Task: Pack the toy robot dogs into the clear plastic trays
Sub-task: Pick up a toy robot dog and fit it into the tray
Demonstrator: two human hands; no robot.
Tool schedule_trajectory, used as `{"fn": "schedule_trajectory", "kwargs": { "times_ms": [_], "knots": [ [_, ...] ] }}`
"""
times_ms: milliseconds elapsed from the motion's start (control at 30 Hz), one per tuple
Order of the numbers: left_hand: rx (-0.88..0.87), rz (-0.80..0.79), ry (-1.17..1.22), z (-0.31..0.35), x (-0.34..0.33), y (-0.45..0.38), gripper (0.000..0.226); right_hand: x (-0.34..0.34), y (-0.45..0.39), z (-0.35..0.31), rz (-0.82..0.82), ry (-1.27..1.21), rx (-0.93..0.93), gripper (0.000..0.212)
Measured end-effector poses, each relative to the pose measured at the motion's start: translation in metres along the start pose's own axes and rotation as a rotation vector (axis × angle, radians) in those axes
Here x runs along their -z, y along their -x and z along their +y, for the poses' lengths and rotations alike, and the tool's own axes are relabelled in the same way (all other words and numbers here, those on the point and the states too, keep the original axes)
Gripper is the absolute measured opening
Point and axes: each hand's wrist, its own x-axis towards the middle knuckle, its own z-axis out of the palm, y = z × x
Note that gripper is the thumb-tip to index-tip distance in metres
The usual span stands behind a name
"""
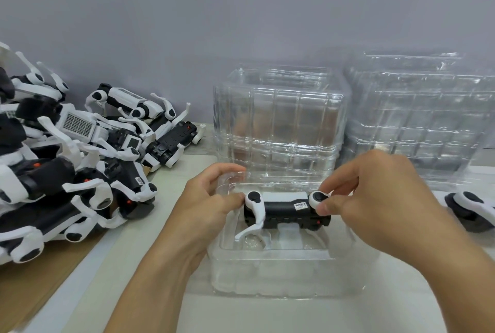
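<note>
Pale tabletop against a plain grey wall. I see one toy dog lying on its side in the clear tray at centre, held between both hands. My left hand pinches the white leg joint at its left end; my right hand pinches the round white joint at its right end. Its body is black with a small label, and one white leg hangs down into the tray. Two stacks of trays stand just behind. A heap of dogs lies well to the left; another dog lies at the right edge.
</note>
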Motion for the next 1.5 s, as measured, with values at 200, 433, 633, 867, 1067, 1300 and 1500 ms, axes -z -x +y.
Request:
{"fn": "schedule_trajectory", "kwargs": {
  "times_ms": [200,433,633,867,1067,1300,1500],
  "knots": [
    [-0.010,0.007,0.018,0.000,-0.002,0.000,0.049,-0.002,-0.001,-0.001,-0.010,-0.059,-0.038,0.018],
    [0.003,0.068,0.027,0.000,-0.006,0.000,0.054,0.000,-0.001,0.001,-0.066,-0.121,-0.057,0.021],
    [0.002,0.066,0.021,0.002,-0.006,0.001,0.052,0.003,0.000,0.000,-0.088,-0.089,-0.046,0.020],
    [0.011,0.060,0.037,0.001,-0.006,0.000,0.052,0.005,0.005,-0.006,-0.136,0.029,0.098,0.037],
    [-0.033,0.056,0.050,-0.002,-0.006,-0.003,0.034,-0.034,0.014,-0.039,-0.033,-0.135,0.416,0.033],
    [-0.034,0.080,0.068,-0.002,-0.007,-0.006,0.028,-0.061,0.020,-0.049,0.000,-0.107,0.490,0.044],
    [-0.004,0.100,0.076,-0.001,-0.007,-0.005,0.029,-0.064,0.019,-0.048,0.024,-0.090,0.467,0.040]
  ]
}}
